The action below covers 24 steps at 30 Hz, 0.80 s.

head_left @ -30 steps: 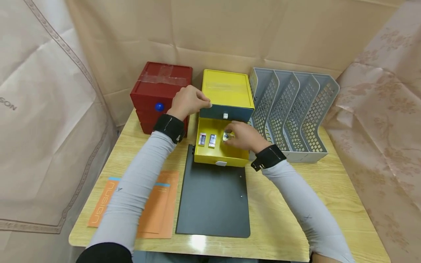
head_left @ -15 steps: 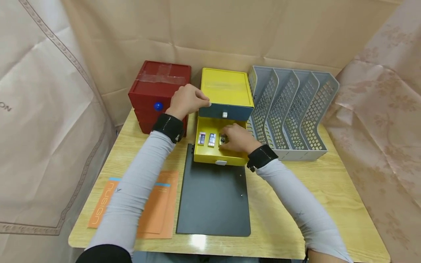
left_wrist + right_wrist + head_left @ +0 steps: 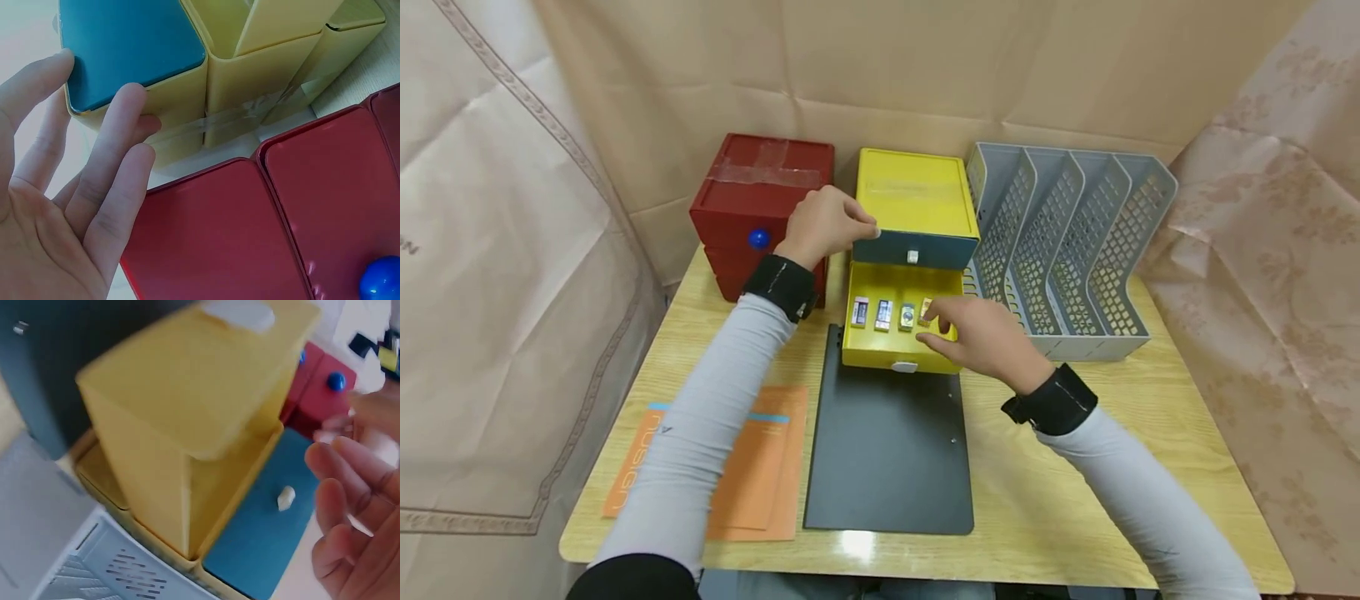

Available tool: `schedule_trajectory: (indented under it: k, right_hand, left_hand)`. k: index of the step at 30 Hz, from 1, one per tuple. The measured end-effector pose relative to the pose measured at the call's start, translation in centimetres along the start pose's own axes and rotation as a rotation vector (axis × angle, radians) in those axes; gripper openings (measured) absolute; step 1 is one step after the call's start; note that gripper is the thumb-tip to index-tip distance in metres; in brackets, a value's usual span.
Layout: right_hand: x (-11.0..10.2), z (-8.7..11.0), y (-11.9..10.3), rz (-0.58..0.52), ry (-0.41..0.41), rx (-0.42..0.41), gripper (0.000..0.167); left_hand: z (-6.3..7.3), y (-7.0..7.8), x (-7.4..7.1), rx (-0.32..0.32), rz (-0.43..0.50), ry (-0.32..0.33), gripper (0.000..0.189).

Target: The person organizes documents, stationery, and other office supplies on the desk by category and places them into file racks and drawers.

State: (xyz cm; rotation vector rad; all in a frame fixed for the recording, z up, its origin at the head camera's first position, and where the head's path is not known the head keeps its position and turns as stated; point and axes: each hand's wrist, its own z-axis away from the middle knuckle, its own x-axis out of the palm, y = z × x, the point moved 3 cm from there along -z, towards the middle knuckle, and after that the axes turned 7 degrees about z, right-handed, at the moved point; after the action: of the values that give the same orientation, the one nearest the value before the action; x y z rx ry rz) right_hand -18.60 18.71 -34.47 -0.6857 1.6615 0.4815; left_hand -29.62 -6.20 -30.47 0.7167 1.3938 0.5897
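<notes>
My left hand (image 3: pixel 827 223) touches the upper left front corner of the yellow drawer cabinet (image 3: pixel 913 179), fingertips at the edge of its dark teal top drawer front (image 3: pixel 131 44). Below it a yellow drawer (image 3: pixel 865 354) is pulled out. Several small printed blocks lie in a row inside: a white and dark one (image 3: pixel 860 312), another like it (image 3: pixel 883 316), a greenish one (image 3: pixel 907 317) and a yellow one (image 3: pixel 925 310). My right hand (image 3: pixel 988 337), thumb and forefinger apart, hovers over the drawer's right side, close to the yellow block. The right wrist view shows nothing between its fingers.
A red drawer cabinet (image 3: pixel 767 179) with a blue knob (image 3: pixel 758 239) stands left. On the right is a grey perforated file rack (image 3: pixel 1075 242). A dark clipboard-like board (image 3: pixel 887 467) lies in front of the drawer, with orange folders (image 3: pixel 745 483) beside it on the wooden table (image 3: pixel 1075 533).
My right hand has let go of the greenish block and moved right and nearer, its fingers spreading. The yellow block now shows beside it. The left hand stays at the cabinet corner.
</notes>
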Motion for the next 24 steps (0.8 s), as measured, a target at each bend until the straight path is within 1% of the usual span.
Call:
schedule_trajectory:
  k: [2,4,7,9,12,15,19,24]
  right_hand:
    - [0.6,1.0,-0.6,0.028,0.027,-0.048,0.031]
    - [1.7,2.0,-1.1,0.051,0.041,-0.089,0.032]
    - [3.4,3.1,-1.8,0.057,0.06,-0.111,0.029]
    - [4.3,3.6,-2.2,0.066,0.094,-0.101,0.026]
    - [5.2,3.8,-2.8,0.092,0.155,-0.078,0.022]
    - [5.8,3.8,-3.5,0.133,0.203,-0.07,0.017]
    - [6.3,3.7,-4.1,0.162,0.244,-0.069,0.014]
    - [7.0,3.7,-4.1,0.174,0.264,-0.041,0.014]
  left_hand:
    - [0.0,0.0,-0.1,-0.006,-0.004,0.001,0.031]
    - [0.1,0.0,-0.1,-0.011,-0.006,0.002,0.03]
    - [0.0,0.0,0.0,-0.011,-0.002,0.0,0.029]
    - [0.0,0.2,0.2,-0.001,0.004,-0.003,0.03]
    - [-0.1,0.3,0.3,0.006,0.007,-0.008,0.031]
    - [-0.1,0.3,0.3,-0.004,0.006,-0.009,0.032]
    - [0.1,0.1,0.2,-0.017,0.001,-0.002,0.031]
    - [0.1,0.2,0.2,-0.011,-0.001,0.005,0.031]
